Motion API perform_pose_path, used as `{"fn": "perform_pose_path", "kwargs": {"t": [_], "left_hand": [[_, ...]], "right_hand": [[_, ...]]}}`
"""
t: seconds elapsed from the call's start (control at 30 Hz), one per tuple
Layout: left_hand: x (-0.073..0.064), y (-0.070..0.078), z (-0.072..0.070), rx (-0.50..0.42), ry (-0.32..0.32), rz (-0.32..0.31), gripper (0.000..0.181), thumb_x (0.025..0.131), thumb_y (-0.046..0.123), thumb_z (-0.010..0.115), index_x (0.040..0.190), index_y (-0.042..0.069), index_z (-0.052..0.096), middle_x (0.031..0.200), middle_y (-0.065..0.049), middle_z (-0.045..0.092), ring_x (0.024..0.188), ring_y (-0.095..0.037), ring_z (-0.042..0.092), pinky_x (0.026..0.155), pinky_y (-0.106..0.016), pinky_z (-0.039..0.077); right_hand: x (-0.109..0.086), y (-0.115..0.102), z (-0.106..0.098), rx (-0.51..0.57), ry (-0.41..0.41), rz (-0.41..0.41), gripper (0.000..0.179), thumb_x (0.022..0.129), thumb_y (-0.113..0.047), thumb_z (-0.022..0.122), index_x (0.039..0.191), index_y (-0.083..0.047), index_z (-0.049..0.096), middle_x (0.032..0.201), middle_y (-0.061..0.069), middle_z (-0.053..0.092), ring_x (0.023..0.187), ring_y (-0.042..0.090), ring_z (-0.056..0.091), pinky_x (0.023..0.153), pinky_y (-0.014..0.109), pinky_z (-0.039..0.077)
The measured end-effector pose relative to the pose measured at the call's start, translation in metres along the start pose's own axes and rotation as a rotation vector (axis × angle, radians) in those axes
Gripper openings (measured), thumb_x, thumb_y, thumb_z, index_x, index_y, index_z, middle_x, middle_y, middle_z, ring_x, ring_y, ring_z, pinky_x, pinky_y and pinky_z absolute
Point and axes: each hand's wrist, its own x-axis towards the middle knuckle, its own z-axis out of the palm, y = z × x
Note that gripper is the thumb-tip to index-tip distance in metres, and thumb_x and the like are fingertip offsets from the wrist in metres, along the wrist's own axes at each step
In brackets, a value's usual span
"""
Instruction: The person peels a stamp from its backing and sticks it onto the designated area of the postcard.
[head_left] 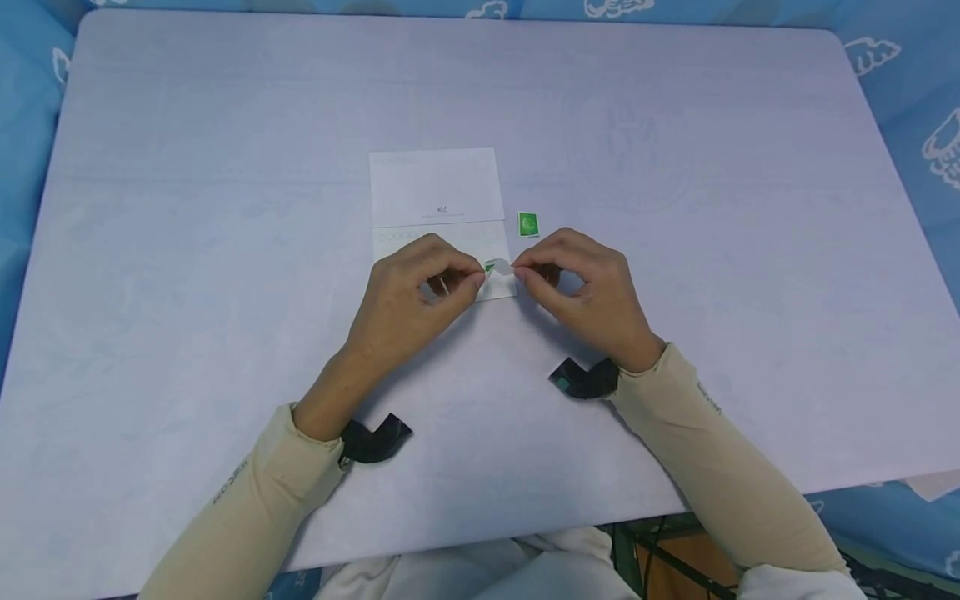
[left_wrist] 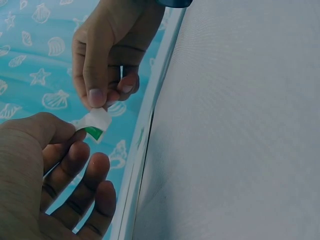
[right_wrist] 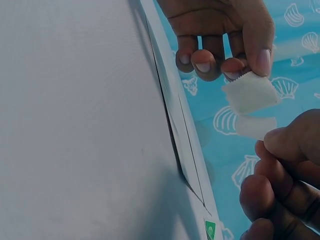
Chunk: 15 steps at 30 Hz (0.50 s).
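Observation:
Just above the envelope's near edge, my left hand (head_left: 405, 304) pinches a small green stamp (left_wrist: 93, 132) between thumb and forefinger. Its toothed edge shows in the right wrist view, where the stamp (right_wrist: 251, 93) has its pale back towards the camera. Opposite, my right hand (head_left: 596, 292) pinches a strip of white backing paper (right_wrist: 256, 126) that curls away from the stamp. Both hands hold these scraps close together. Beneath them lies a white envelope (head_left: 435, 187), its lower part hidden by the left hand. A second green stamp (head_left: 528, 224) lies right of the envelope.
A pale cloth-covered table (head_left: 225, 167) spreads around the hands, with a blue patterned curtain (head_left: 911, 108) behind and beside it. Black straps with curved tabs (head_left: 378, 440) sit at both wrists, close over the table. Beige sleeves (head_left: 247, 492) cover the forearms.

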Motion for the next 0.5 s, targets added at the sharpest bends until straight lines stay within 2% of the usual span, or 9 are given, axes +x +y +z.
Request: {"fn": "perform_pose_path", "kwargs": {"t": [0.1, 0.3, 0.5], "left_hand": [[0.000, 0.000, 0.000, -0.003, -0.001, -0.006, 0.004, 0.082, 0.000, 0.065, 0.084, 0.000, 0.068, 0.079, -0.006, 0.060, 0.069, -0.012, 0.053, 0.060, -0.032, 0.048], [0.000, -0.001, 0.000, -0.001, 0.004, 0.003, 0.004, 0.081, -0.001, 0.064, 0.083, 0.001, 0.067, 0.077, -0.004, 0.059, 0.068, -0.010, 0.053, 0.060, -0.030, 0.047], [-0.001, -0.008, 0.002, 0.010, -0.004, -0.009, 0.004, 0.082, 0.002, 0.064, 0.084, 0.004, 0.068, 0.078, -0.001, 0.059, 0.070, -0.009, 0.052, 0.061, -0.028, 0.046]], "right_hand": [[0.000, 0.006, -0.002, -0.018, 0.000, -0.026, 0.009, 0.078, 0.004, 0.068, 0.086, 0.001, 0.069, 0.080, 0.006, 0.061, 0.067, 0.009, 0.051, 0.058, 0.029, 0.045], [-0.004, 0.035, -0.008, -0.069, 0.036, -0.049, 0.009, 0.080, -0.005, 0.068, 0.088, -0.008, 0.071, 0.083, -0.003, 0.062, 0.068, 0.008, 0.050, 0.060, 0.024, 0.043], [-0.005, 0.042, -0.013, -0.099, 0.020, -0.049, 0.010, 0.082, -0.009, 0.067, 0.090, -0.010, 0.071, 0.085, -0.006, 0.062, 0.068, 0.007, 0.051, 0.060, 0.023, 0.044]]}}
